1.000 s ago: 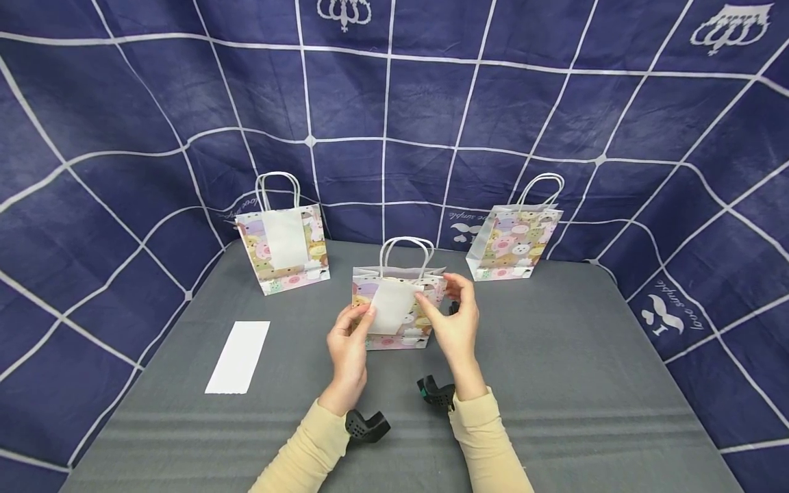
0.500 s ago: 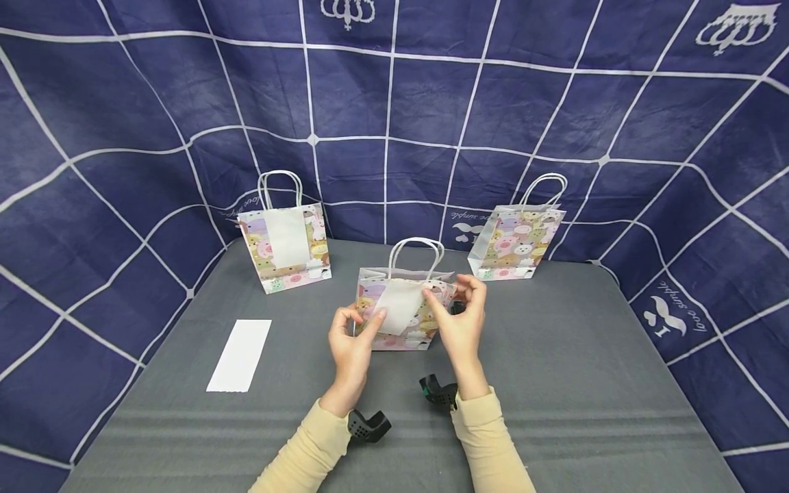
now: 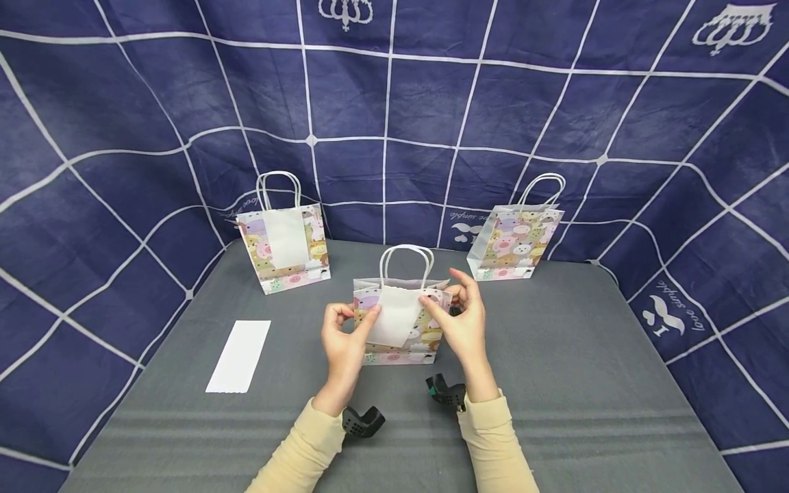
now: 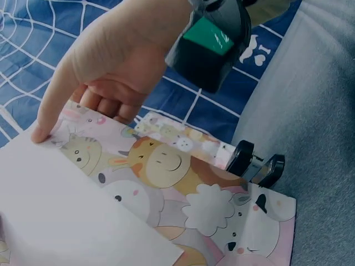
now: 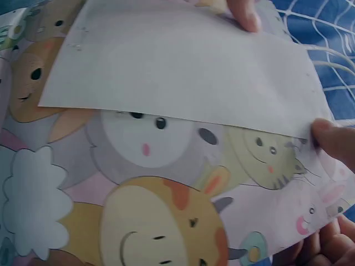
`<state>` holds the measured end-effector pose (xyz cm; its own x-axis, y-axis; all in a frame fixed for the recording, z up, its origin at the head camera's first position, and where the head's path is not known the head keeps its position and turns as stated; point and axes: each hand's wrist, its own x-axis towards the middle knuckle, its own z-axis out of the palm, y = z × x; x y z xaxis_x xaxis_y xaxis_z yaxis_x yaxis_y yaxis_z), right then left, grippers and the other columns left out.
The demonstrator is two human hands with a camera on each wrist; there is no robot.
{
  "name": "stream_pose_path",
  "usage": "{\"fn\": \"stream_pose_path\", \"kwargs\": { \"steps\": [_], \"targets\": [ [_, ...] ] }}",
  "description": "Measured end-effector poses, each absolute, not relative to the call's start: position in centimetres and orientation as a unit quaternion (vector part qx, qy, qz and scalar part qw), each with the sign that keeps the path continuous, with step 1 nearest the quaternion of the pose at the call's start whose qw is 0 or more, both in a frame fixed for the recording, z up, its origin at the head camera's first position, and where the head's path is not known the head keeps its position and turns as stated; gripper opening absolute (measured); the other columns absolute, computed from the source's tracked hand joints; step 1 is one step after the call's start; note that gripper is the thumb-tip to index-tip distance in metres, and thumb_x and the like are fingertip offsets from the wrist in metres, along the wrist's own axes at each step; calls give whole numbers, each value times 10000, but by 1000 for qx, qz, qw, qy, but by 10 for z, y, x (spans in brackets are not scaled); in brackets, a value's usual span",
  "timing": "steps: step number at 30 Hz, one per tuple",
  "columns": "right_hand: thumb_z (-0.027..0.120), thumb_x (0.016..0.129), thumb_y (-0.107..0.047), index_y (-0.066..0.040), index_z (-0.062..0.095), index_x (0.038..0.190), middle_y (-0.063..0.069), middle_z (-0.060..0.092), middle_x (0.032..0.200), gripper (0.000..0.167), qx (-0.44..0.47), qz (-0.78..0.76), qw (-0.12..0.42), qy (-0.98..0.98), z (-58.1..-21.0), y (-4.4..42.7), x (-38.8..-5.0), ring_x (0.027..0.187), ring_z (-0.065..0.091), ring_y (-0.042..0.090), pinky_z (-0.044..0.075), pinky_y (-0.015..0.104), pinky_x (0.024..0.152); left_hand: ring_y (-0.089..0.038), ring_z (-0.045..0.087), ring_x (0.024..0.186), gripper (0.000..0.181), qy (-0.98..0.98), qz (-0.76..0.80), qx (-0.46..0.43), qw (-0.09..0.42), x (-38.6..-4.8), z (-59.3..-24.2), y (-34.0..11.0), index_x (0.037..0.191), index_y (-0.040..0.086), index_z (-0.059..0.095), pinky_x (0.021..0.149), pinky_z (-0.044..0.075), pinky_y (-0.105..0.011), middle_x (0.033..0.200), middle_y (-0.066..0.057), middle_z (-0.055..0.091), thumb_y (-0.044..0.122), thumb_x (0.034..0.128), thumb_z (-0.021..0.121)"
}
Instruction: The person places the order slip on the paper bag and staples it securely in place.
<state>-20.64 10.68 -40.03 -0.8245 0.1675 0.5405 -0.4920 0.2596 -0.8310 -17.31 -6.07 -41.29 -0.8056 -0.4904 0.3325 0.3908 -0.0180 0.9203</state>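
Observation:
A small animal-print paper bag (image 3: 427, 337) with white twisted handles stands upright in the middle of the table. Tilted across its front lies a white paper strip (image 3: 396, 318). At the bag's left side is my left hand (image 3: 344, 348), its thumb on the strip's left edge and its fingers bent at the bag's edge. My right hand (image 3: 465, 330) grips the bag's upper right edge, with the thumb (image 5: 331, 138) at the strip's upper corner and fingers behind the panel. A black clip-like object (image 4: 255, 163) shows at the bag's edge in the left wrist view.
A similar bag (image 3: 317, 239) with a white strip (image 3: 286, 238) on its front stands back left. Another bag (image 3: 518, 239) stands back right. A loose white strip (image 3: 239, 356) lies on the grey table (image 3: 555, 383) at left. Blue checked cloth (image 3: 419, 103) surrounds the table.
The middle bag first shifted right, then back left and slightly nearer. Both hands moved with it. The strip is tilted more than one second ago, and my right index finger has lifted.

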Motion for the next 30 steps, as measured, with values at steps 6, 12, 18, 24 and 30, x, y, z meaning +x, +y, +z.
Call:
{"fn": "stream_pose_path", "kwargs": {
  "steps": [6,12,18,24,30],
  "targets": [
    [829,709,-103,-36,612,1172,65,579,762,516,95,589,252,-762,-408,113,-213,690,499,114,441,356,674,-181,483,854,410,-630,-716,28,301,-173,-411,-64,877,-129,403,733,382,-242,853,-113,553,-26,731,772],
    [833,695,-87,-1,653,1060,131,517,804,415,97,566,273,-771,-398,110,-206,721,470,244,409,223,661,-227,465,845,476,-655,-701,12,281,-172,-406,-69,1093,-122,468,820,318,-329,849,-239,595,-37,731,764],
    [809,680,20,74,614,937,228,510,934,327,116,547,291,-776,-374,103,-190,693,419,316,417,329,625,-259,490,802,478,-702,-657,8,274,-170,-400,-72,1154,-69,572,774,338,-317,842,-231,609,-13,725,775],
    [796,702,12,59,581,910,175,559,782,302,111,547,275,-783,-373,104,-188,633,450,236,362,162,597,-404,464,826,353,-719,-619,-10,316,-171,-401,-73,977,-84,602,760,321,-297,863,-254,519,-17,690,796],
    [796,717,-17,32,596,904,159,547,712,278,105,544,262,-790,-384,107,-195,617,458,237,389,275,568,-311,489,1075,310,-714,-640,-20,283,-173,-402,-76,924,-66,555,959,297,-433,1079,-187,584,-14,719,782]
  ]
}}
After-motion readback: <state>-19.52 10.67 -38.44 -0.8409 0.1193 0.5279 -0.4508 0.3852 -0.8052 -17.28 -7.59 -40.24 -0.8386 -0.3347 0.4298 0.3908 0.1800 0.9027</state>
